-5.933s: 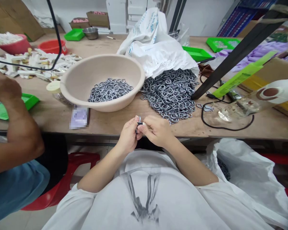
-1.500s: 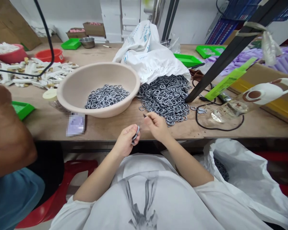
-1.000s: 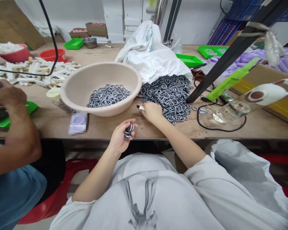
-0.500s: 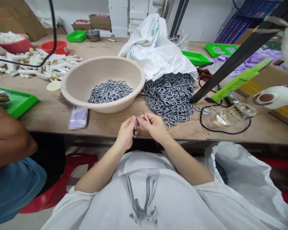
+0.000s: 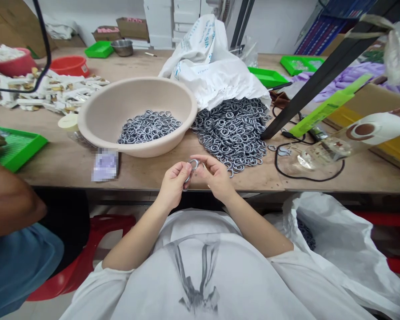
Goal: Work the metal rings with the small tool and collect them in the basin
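Observation:
Over the table's front edge, my left hand (image 5: 174, 184) is closed on a grey ring (image 5: 194, 163), pinched between thumb and fingers; more grey rings show lower in its grip. Facing it, my right hand (image 5: 217, 178) is closed, with its fingertips at the ring's right side. A thin, pale, pointed tool (image 5: 204, 166) barely shows between its thumb and fingers; its kind cannot be made out. Just behind my hands, many loose grey rings (image 5: 231, 135) spill from a white sack (image 5: 220, 82). A beige basin (image 5: 136, 89) to the left holds more of these rings.
At left, another person's arm (image 5: 10, 200) rests near a green tray (image 5: 30, 151). A black slanted post (image 5: 320, 75) and a clear bottle (image 5: 333, 146) stand right. Below the table edge, an open white sack (image 5: 336, 235) holds more rings. White pieces (image 5: 53, 91) lie at back left.
The ring in my left hand now stands out more plainly between both hands. My right fingers have extended toward it, and the pale tool shows less. The whole view has shifted slightly.

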Demonstrator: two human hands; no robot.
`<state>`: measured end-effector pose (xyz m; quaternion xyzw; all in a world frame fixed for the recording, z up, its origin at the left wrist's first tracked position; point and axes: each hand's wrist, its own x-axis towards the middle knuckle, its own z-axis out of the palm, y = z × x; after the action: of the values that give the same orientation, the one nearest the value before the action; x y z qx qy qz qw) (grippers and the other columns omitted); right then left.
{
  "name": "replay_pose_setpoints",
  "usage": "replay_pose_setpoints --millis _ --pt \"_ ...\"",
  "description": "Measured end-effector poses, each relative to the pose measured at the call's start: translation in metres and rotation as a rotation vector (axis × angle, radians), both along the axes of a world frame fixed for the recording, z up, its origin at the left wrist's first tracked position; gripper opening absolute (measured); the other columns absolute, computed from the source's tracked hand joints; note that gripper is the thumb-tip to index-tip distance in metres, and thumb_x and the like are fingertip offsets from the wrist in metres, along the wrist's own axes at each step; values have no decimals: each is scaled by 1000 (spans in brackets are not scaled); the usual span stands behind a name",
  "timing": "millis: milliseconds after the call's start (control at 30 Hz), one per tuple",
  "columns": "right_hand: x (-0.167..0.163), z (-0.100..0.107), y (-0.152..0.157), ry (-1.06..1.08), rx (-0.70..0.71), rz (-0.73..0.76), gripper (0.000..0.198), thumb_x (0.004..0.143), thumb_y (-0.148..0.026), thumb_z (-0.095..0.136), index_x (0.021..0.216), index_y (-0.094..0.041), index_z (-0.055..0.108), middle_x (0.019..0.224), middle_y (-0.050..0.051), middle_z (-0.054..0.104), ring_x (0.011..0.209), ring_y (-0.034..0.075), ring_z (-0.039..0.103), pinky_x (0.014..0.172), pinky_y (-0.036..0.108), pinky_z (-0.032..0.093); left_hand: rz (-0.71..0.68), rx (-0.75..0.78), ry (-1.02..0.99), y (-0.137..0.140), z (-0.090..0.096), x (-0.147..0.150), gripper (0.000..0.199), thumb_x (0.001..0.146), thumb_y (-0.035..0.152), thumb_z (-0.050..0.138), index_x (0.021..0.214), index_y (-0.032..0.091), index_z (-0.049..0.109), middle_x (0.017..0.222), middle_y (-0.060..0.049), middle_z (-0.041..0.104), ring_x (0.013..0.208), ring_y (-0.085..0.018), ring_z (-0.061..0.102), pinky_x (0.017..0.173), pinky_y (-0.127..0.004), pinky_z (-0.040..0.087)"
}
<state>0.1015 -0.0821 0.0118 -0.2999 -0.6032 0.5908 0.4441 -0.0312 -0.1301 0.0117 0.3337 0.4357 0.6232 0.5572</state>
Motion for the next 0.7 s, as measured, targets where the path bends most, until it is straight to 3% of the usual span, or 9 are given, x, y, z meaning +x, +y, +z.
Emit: replay_pose_setpoints --millis 100,167,300,433,533,700 --pt "0 7 5 35 -115 63 46 73 -59 75 95 -19 71 76 1 67 77 16 64 78 31 54 -16 9 65 -1 -4 -3 39 77 51 76 70 16 58 58 5 46 46 -4 33 42 -19 24" --pt "0 8 6 31 -120 65 44 69 -57 80 88 -19 71 74 0 66 75 15 64 77 31 54 -11 17 76 0 -5 -4 38 78 50 76 71 16 59 57 5 45 46 -4 33 43 -18 25" --pt "-4 -1 -1 65 -89 17 48 63 -54 85 95 -22 68 82 -1 67 74 14 61 74 30 55 29 2 -23 0 0 4 41 75 51 78 70 16 57 60 5 48 47 -4 33 43 -18 26" --pt "-7 -13 -7 91 15 -74 48 63 -53 87 95 -25 65 87 -1 62 75 14 59 67 29 54 -20 -72 -155 -3 7 13 49 70 59 78 71 16 56 61 5 44 48 -4 34 42 -17 27" --pt "-2 -12 -4 28 122 -63 47 68 -56 83 99 -24 69 86 0 58 77 15 57 74 31 52 -66 -63 -143 -5 8 13 49 70 58 79 69 16 54 58 6 42 46 -4 34 41 -17 26" --pt "4 -5 -1 -30 135 -18 45 71 -61 78 95 -23 72 85 0 58 78 16 58 76 32 50 -101 -68 -133 -7 8 11 51 70 62 77 69 16 54 56 6 42 45 -4 34 41 -17 25"
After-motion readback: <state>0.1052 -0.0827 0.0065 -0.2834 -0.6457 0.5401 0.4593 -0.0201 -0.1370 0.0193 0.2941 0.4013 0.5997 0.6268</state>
